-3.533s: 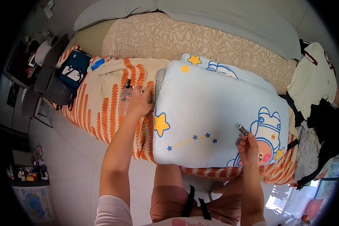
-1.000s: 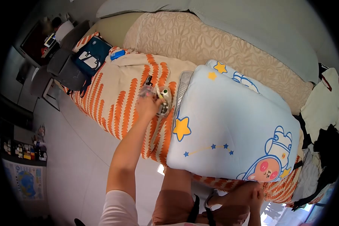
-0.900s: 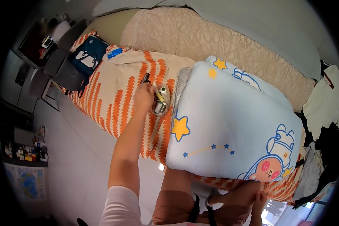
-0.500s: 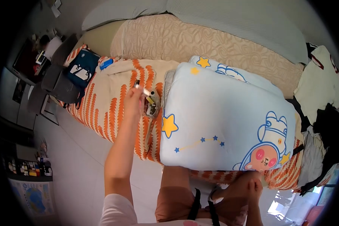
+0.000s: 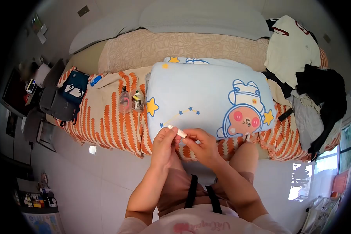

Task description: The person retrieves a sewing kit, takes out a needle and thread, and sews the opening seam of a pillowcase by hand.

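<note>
My left hand (image 5: pixel 164 143) pinches a small white tube-shaped item (image 5: pixel 181 133) in front of my lap. The fingers of my right hand (image 5: pixel 202 145) close on its other end; its exact kind is too small to make out. Both hands are just over the near edge of a folded light-blue quilt (image 5: pixel 206 89) printed with stars and a cartoon bear. To the left of the quilt, a clear bag or pouch (image 5: pixel 138 102) with small bottles lies beside a pinkish see-through container (image 5: pixel 125 102).
An orange-and-cream patterned cover (image 5: pixel 105 111) lies over the sofa seat. A dark blue backpack (image 5: pixel 75 87) and a blue packet (image 5: pixel 96 80) are on the left. Clothes (image 5: pixel 292 46) are heaped at the right, near a small black object (image 5: pixel 285 114).
My left hand has come back from the pouch with the white item to my lap. My right hand has left my thigh and joined it. The view has shifted.
</note>
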`<state>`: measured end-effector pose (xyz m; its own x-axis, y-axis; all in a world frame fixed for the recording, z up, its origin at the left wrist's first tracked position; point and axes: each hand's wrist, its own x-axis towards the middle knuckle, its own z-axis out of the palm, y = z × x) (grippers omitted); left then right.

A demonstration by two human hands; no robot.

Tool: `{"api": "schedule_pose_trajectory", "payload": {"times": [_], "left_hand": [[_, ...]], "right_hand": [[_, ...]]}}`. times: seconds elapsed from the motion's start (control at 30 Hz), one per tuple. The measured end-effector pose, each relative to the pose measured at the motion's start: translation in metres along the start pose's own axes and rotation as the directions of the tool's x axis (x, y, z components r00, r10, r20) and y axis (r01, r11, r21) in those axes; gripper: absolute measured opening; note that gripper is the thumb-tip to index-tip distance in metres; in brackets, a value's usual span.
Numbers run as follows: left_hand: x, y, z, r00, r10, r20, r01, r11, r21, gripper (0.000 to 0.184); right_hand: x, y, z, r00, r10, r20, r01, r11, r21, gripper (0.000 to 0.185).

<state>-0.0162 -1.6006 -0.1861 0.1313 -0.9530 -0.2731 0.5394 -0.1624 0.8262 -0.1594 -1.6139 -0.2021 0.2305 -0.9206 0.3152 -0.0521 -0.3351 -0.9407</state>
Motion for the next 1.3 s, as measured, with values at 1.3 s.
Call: {"api": "schedule_pose_trajectory", "payload": {"times": [1.3], "left_hand": [[-0.043, -0.012, 0.016, 0.881, 0.117, 0.458, -0.340, 0.830, 0.443, 0.027]], "right_hand": [[-0.045, -0.031, -0.109, 0.906, 0.411, 0.099, -0.417, 0.832, 0.366, 0.007]]}}
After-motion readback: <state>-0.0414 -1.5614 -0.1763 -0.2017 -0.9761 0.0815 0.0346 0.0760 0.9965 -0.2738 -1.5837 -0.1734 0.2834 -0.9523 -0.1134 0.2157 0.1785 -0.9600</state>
